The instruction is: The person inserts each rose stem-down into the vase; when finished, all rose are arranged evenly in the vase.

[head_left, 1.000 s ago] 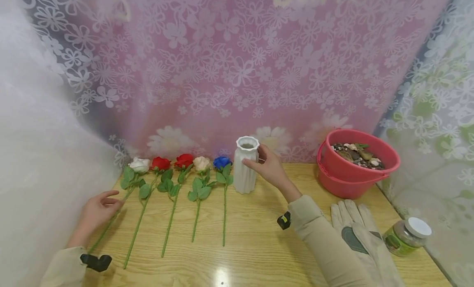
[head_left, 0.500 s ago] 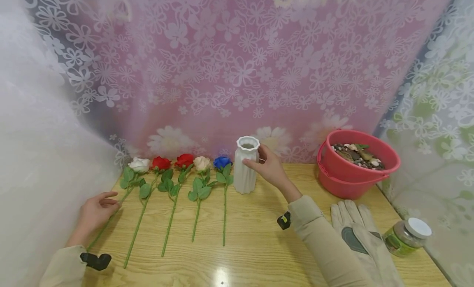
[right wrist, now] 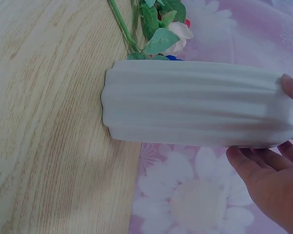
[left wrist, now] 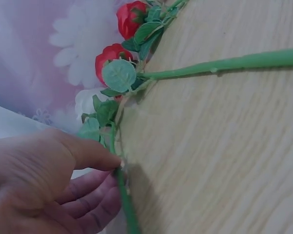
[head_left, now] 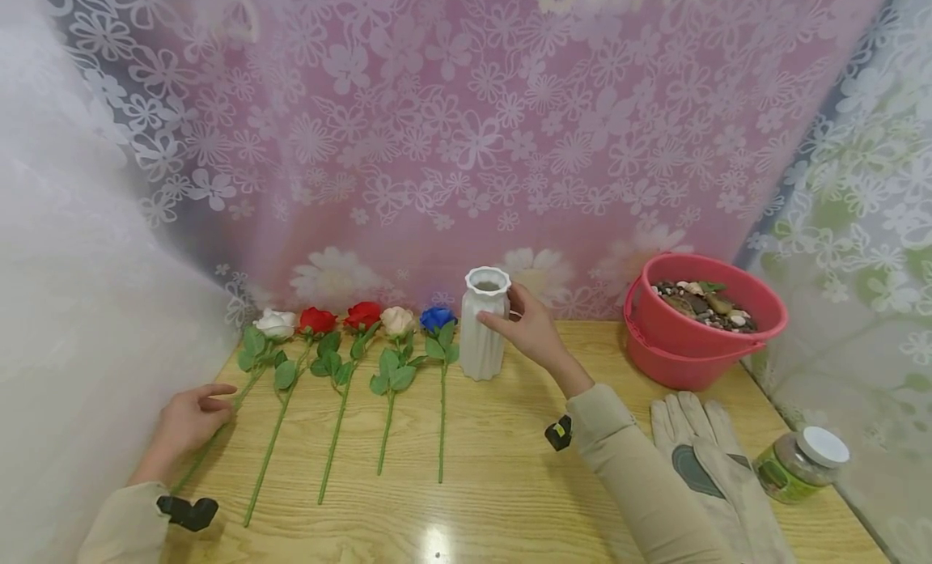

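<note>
My left hand (head_left: pixel 191 422) pinches the green stem of the white rose (head_left: pixel 277 324), which lies leftmost on the table. Up close in the left wrist view, the thumb and fingertips meet at that stem (left wrist: pixel 128 207). A white ribbed vase (head_left: pixel 480 345) with a scalloped rim stands upright at the middle of the table. Around its upper part, my right hand (head_left: pixel 537 335) holds it, thumb on the front and fingers at the right side. The right wrist view shows the vase's ribbed wall (right wrist: pixel 195 105) sideways. Something dark shows inside its mouth.
Beside the white rose lie two red roses (head_left: pixel 316 321), a cream rose (head_left: pixel 397 323) and a blue rose (head_left: pixel 437 320). To the right are a pink bucket (head_left: pixel 677 366) with stones, pale work gloves (head_left: pixel 717 467) and a white-lidded jar (head_left: pixel 797 467). A floral curtain (head_left: pixel 451 143) hangs behind.
My left hand has shifted slightly left and down along the white rose's stem. My right hand and the vase have stayed in place.
</note>
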Available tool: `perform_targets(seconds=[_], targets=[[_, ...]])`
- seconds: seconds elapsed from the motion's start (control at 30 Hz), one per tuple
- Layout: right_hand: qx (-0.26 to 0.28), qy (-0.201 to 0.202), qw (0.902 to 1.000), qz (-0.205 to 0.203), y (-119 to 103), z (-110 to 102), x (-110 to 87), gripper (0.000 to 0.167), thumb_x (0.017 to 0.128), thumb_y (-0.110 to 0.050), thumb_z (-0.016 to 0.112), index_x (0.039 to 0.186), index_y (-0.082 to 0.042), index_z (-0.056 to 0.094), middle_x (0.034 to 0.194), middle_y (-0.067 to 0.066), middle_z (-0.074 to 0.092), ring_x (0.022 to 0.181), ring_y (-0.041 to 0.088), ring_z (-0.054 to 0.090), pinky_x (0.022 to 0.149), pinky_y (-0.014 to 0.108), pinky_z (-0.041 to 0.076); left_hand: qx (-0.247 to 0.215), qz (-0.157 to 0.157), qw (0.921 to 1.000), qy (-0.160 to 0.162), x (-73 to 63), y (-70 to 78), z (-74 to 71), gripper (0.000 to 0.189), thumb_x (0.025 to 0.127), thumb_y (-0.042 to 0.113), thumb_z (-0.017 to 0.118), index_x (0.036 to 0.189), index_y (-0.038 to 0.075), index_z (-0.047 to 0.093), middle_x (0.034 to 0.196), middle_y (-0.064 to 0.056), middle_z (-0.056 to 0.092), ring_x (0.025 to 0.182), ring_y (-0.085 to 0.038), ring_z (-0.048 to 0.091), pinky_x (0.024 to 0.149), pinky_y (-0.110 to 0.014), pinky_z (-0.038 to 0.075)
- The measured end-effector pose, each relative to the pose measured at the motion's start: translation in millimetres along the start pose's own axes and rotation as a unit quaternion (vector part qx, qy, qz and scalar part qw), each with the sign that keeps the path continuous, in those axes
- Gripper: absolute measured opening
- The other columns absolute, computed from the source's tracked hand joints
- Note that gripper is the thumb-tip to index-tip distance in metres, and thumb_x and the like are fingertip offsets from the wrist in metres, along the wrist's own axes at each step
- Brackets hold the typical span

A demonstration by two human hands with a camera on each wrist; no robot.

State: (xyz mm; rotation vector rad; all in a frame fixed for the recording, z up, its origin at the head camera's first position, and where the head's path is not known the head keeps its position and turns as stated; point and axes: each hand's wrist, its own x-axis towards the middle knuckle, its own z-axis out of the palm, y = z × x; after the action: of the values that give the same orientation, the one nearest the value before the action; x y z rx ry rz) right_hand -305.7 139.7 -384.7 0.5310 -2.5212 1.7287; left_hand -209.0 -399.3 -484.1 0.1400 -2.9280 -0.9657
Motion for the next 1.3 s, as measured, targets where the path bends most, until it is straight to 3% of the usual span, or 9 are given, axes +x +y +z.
perform_targets(seconds=[0.17,0.23,0.47,0.6,0.8,0.97,1.1,1.3], targets=[[0.002,-0.002,1.0,0.0,-1,0,-0.1,0.075,0.097,-0.023,0.079,0.161,-0.012,0.04,0.153,0.019,0.056,0.141,0.042,0.054,0.117,0.058,0.047,-0.023,0.005,0.9992,-0.03,0.7,1.9,-0.7,0.048,0.099,0.005,0.063,0.144,-0.011,0.055,0.115,-0.034,0.073,0.068,-0.014,0.063,0.053,-0.027,0.046],[0.001,-0.002,1.0,0.002,-1,0,-0.3,0.075,0.097,-0.023,0.079,0.161,-0.012,0.04,0.153,0.019,0.056,0.141,0.041,0.054,0.117,0.058,0.047,-0.032,0.01,0.9988,-0.037,0.7,4.5,-1.7,0.05,0.099,0.005,0.061,0.146,-0.012,0.052,0.115,-0.036,0.072,0.061,-0.014,0.058,0.051,-0.028,0.044],[-0.002,-0.002,1.0,0.002,-1,0,0.2,0.076,0.097,-0.022,0.079,0.162,-0.011,0.039,0.153,0.02,0.055,0.141,0.042,0.054,0.117,0.058,0.047,-0.037,0.021,0.9988,-0.024,3.6,11.6,-1.5,0.059,0.097,0.001,0.064,0.152,-0.009,0.045,0.113,-0.034,0.072,0.085,-0.017,0.069,0.06,-0.026,0.051],[-0.005,-0.002,1.0,0.005,-1,0,0.3,0.077,0.098,-0.022,0.078,0.162,-0.012,0.038,0.154,0.019,0.055,0.142,0.042,0.054,0.116,0.058,0.047,-0.064,0.022,0.9974,-0.025,5.2,14.2,-1.5,0.062,0.098,0.0,0.064,0.155,-0.009,0.04,0.117,-0.036,0.071,0.09,-0.019,0.072,0.064,-0.025,0.055],[-0.013,-0.004,0.9999,0.002,-2,-1,0.1,0.078,0.098,-0.023,0.078,0.163,-0.011,0.037,0.154,0.02,0.055,0.141,0.042,0.055,0.115,0.057,0.049,-0.119,0.015,0.9923,-0.033,7.2,17.8,-2.9,0.067,0.1,0.0,0.063,0.158,-0.01,0.033,0.123,-0.04,0.067,0.084,-0.006,0.072,0.068,-0.024,0.06],[-0.019,-0.004,0.9998,0.0,-3,-1,-0.2,0.077,0.098,-0.023,0.078,0.163,-0.01,0.037,0.154,0.021,0.055,0.141,0.042,0.055,0.114,0.057,0.05,-0.144,0.008,0.9886,-0.044,7.2,22.1,-4.4,0.064,0.102,0.002,0.063,0.158,-0.012,0.034,0.125,-0.039,0.066,0.084,0.007,0.067,0.075,-0.024,0.063],[-0.019,-0.005,0.9998,-0.001,-3,-1,-0.6,0.077,0.098,-0.023,0.077,0.163,-0.01,0.037,0.154,0.021,0.055,0.141,0.042,0.055,0.115,0.058,0.049,-0.18,0.005,0.9817,-0.061,6.5,26.4,-5.3,0.063,0.104,0.003,0.062,0.157,-0.014,0.034,0.12,-0.033,0.068,0.086,0.007,0.066,0.078,-0.027,0.064],[-0.015,-0.006,0.9999,0.002,-3,0,-0.4,0.078,0.098,-0.024,0.078,0.163,-0.011,0.036,0.156,0.021,0.053,0.143,0.043,0.053,0.116,0.059,0.047,-0.252,0.007,0.964,-0.085,7.8,35.0,-6.0,0.066,0.105,0.002,0.059,0.157,-0.019,0.024,0.109,-0.004,0.069,0.09,-0.001,0.071,0.083,-0.024,0.063]])
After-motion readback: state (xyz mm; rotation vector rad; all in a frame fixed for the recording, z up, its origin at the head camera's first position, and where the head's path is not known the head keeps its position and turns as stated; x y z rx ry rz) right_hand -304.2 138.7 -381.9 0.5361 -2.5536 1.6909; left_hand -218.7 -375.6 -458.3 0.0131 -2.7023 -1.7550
